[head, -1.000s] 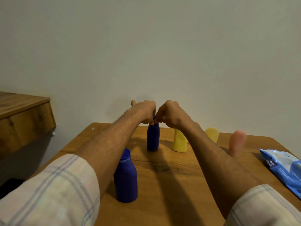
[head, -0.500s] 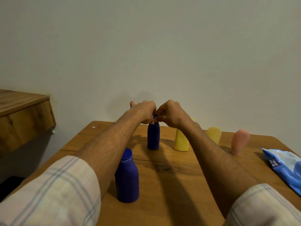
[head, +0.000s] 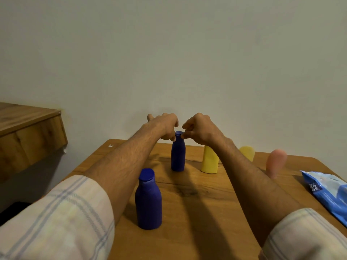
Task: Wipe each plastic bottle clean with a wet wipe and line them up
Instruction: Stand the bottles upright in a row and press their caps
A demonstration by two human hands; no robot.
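Plain pale wall behind; wooden table in front, w/ a wooden shelf off to the left. Both forearms reach fwd over the table, striped sleeves pushed up; left hand and right hand meet at the cap of the far blue bottle, which stands upright near the table's back edge. Left fingers are curled, tips on the cap's left side; right thumb tip touches the cap's right side, other fingers curled above it; can't tell if either hand really grips the cap or only touches it. 2nd blue bottle stands upright nearer the camera, between the 2 arms, just beside the left forearm. Right of the far bottle, in a rough row: yellow bottle, partly behind the right wrist; another yellow bottle further back; pink bottle, blurred. Blue wipes pack lies at the table's right edge, apart from the bottles.
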